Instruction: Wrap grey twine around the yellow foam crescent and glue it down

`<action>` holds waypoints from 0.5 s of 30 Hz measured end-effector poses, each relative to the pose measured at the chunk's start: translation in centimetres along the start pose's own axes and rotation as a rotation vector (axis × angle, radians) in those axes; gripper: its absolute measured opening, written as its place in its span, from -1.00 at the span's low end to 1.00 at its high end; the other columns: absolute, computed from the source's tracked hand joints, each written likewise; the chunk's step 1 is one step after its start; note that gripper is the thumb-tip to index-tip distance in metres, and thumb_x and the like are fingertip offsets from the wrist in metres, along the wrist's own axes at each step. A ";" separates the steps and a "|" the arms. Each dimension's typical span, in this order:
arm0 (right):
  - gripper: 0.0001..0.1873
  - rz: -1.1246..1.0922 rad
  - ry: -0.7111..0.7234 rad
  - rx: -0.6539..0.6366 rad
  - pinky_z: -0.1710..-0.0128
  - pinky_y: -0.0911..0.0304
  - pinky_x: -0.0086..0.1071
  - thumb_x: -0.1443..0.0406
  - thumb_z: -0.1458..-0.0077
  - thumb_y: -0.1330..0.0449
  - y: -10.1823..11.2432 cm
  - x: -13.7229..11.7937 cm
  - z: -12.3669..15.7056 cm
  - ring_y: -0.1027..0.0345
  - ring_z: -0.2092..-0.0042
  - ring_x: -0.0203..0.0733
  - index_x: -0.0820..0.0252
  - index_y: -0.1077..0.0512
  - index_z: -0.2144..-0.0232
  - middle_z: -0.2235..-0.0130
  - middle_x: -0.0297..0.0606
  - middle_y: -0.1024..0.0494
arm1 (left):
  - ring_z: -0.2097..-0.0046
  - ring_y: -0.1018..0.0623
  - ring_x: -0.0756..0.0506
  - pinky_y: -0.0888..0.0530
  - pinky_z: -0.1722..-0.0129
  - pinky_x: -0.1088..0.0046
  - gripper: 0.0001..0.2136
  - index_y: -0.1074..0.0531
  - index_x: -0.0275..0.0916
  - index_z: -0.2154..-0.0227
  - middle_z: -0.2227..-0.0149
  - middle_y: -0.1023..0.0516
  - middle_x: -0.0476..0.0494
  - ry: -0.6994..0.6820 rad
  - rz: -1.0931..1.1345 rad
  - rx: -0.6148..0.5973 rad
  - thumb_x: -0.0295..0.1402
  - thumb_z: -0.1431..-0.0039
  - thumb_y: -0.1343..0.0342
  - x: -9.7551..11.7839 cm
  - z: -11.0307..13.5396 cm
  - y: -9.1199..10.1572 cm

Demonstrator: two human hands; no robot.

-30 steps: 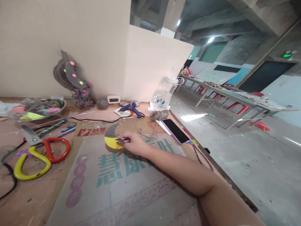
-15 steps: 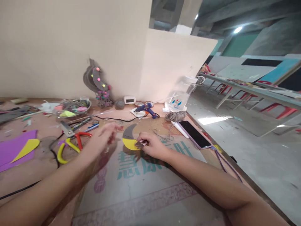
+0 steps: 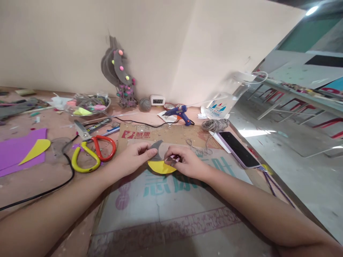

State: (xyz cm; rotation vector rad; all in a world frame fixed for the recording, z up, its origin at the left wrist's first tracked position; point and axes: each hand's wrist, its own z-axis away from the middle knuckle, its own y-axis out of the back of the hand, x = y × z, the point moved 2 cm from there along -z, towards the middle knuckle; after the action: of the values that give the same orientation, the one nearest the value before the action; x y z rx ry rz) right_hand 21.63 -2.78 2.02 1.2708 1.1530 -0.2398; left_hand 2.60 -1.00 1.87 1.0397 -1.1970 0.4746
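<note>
A crescent cut-out, grey at its upper end and yellow (image 3: 161,167) along its lower curve, is held between my two hands above the cardboard. My left hand (image 3: 140,154) is closed, thumb and fingers pinching the grey part (image 3: 157,147). On the other side my right hand (image 3: 186,161) is closed at the yellow part's right end. A small dark and pinkish piece (image 3: 173,159) shows between its fingers, too small to name. Scissors (image 3: 92,151) with one yellow and one red handle lie left of my left hand.
Behind the cardboard (image 3: 166,228) lie a blue glue gun (image 3: 180,113), a small clock (image 3: 157,100) and yarn (image 3: 215,124). A phone (image 3: 239,150) and a bottle (image 3: 223,101) stand right. Purple and yellow sheets (image 3: 21,151) lie left; a decorated crescent (image 3: 122,67) leans on the wall.
My left hand has come in to the right and closed on the crescent's grey part. My right hand keeps its hold. The whole view has shifted.
</note>
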 end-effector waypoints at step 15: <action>-0.90 0.017 -0.065 -0.009 0.36 -0.16 -0.48 0.37 -0.07 -0.06 0.1 0.3 -0.2 -0.25 0.39 -0.35 0.24 -0.38 0.42 0.42 -0.34 -0.41 | 0.62 -0.12 0.09 -0.05 0.63 0.59 -0.70 -0.35 -0.27 0.48 0.66 -0.14 0.15 0.113 0.202 -0.100 -0.11 -0.13 0.04 -0.5 0.0 -0.4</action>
State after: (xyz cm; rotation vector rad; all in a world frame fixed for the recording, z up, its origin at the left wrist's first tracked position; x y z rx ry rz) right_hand 21.72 -2.43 1.83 1.2553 1.0870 -0.2611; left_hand 2.76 -1.16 1.26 0.7996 -1.2174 0.6165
